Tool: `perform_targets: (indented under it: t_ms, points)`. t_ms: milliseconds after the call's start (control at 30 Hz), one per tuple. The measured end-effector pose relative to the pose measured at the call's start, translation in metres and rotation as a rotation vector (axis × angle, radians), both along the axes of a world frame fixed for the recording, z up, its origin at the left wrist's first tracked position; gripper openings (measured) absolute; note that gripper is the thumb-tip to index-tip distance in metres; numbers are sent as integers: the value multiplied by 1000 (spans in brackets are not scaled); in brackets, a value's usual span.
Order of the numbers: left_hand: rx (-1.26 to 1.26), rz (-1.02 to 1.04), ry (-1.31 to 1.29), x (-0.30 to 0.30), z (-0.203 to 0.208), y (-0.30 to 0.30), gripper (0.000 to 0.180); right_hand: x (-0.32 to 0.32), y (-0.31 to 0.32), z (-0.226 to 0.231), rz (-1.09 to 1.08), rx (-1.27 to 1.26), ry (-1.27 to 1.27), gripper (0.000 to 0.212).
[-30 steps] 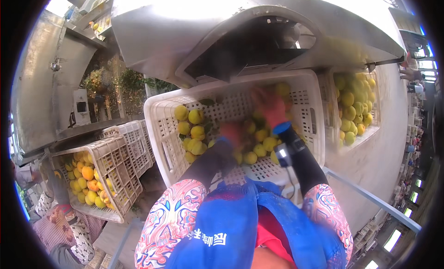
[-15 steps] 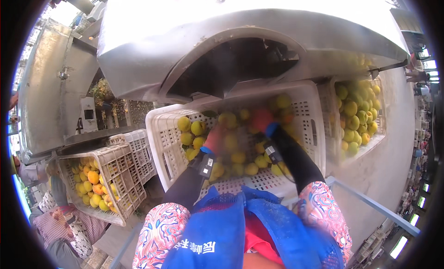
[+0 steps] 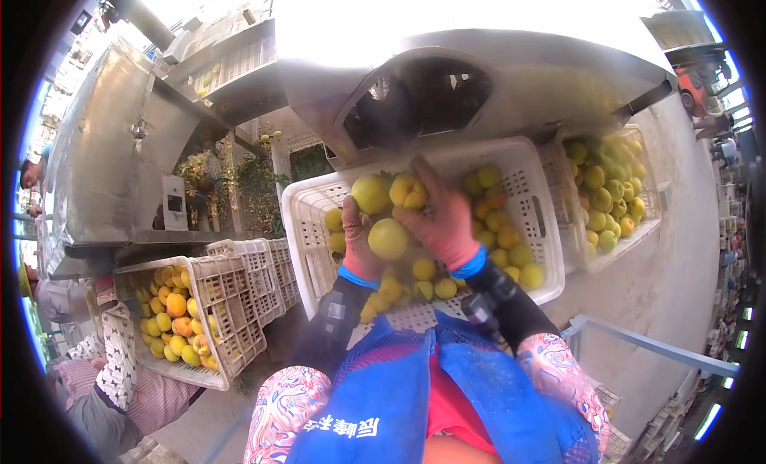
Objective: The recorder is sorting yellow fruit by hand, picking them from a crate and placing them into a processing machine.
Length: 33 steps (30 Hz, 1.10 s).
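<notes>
Above a white slotted plastic crate (image 3: 550, 248), my two gloved hands cup several yellow-green peaches between them, raised toward me. My left hand (image 3: 361, 247) presses from the left side, beside one peach (image 3: 371, 194) and a lower peach (image 3: 388, 239). Wrapped partly round from the right is my right hand (image 3: 444, 229), its fingers against a peach (image 3: 408, 191) with a visible stem dimple. Palms and inner fingers are partly hidden by the fruit. More peaches (image 3: 508, 236) lie in the crate, thickest at its right side; part of its slotted bottom shows near me.
A metal machine with a dark opening (image 3: 419, 101) stands just beyond the crate. To the right is another crate of peaches (image 3: 610, 197); to the left, a tilted crate of orange-yellow peaches (image 3: 171, 312) beside a co-worker's patterned sleeve (image 3: 117, 356). A blue-grey rail (image 3: 646, 344) runs at lower right.
My hands have come up from down among the fruit in the crate, now with several peaches between them. The view has shifted, showing more of the area at the left.
</notes>
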<state>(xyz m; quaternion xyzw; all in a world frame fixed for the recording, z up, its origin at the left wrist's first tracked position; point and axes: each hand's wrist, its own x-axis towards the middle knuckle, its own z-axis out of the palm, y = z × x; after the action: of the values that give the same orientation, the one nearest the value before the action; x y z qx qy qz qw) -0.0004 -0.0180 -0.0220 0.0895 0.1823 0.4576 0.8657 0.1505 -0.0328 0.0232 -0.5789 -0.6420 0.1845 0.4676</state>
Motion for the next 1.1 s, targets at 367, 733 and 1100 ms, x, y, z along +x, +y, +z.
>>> perform_targets:
  t_ms: [367,733,1100]
  points:
    - [70,14,63,-35,-1,-8,82,12,63,27,6,203,-393,66]
    - [-9,-6,176,-30,20,9,85,-8,97,27,-181,-103,-903,31]
    - [-50,-285,-68,-38,26,30,81,-25,22,44,224,-54,6,69]
